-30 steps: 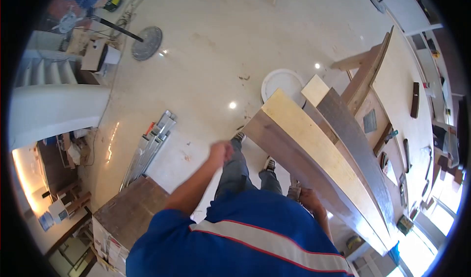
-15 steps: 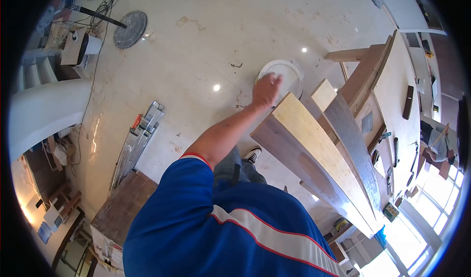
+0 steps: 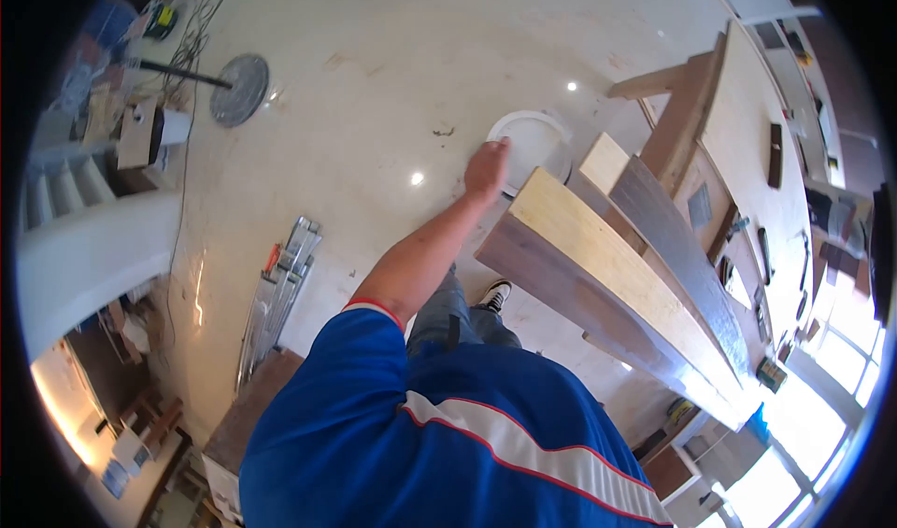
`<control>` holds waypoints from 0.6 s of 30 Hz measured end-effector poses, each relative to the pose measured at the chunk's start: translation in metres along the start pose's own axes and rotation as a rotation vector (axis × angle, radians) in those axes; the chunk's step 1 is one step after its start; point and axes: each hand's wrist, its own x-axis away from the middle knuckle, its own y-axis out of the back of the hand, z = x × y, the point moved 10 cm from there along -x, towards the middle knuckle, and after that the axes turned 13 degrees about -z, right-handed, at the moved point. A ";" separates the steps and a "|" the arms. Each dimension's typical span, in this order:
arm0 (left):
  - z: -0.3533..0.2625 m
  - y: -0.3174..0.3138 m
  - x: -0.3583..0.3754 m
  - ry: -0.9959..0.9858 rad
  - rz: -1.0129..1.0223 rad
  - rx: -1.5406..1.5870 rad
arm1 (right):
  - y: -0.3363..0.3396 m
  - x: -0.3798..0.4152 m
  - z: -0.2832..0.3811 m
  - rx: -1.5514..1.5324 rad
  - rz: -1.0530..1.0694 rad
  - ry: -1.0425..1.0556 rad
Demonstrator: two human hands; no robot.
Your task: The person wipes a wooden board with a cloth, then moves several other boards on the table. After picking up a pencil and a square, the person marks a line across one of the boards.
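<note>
My left hand [image 3: 487,170] reaches out at the end of a bare forearm, its back toward me and its fingers curled in. It overlaps the left rim of a round white lid or bucket top [image 3: 534,137] near the floor. What the fingers hold, if anything, is hidden. Just right of the hand, the end of a long board [image 3: 598,248] with a pale top face and a brown side juts toward it. A dark grey board [image 3: 668,229] lies beyond that one. My right hand is out of view.
A wooden workbench [image 3: 747,145] with hand tools stands on the right. Folded metal legs or a ladder [image 3: 280,290] lie at left beside a brown box [image 3: 252,402]. A round fan base [image 3: 240,91] and cables [image 3: 192,51] occupy the far left floor.
My left hand has drawn back leftward, from over the white round top to its left rim, and its fingers look more curled. The whole view has shifted slightly.
</note>
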 end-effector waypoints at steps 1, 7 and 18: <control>0.018 -0.009 -0.009 0.133 0.127 0.167 | -0.002 0.002 -0.002 -0.027 -0.007 -0.011; -0.020 0.080 0.041 0.455 0.481 0.632 | -0.031 0.002 -0.045 -0.302 -0.024 -0.149; -0.133 -0.022 0.353 0.401 1.347 0.611 | 0.027 0.048 0.032 -0.814 -0.211 0.301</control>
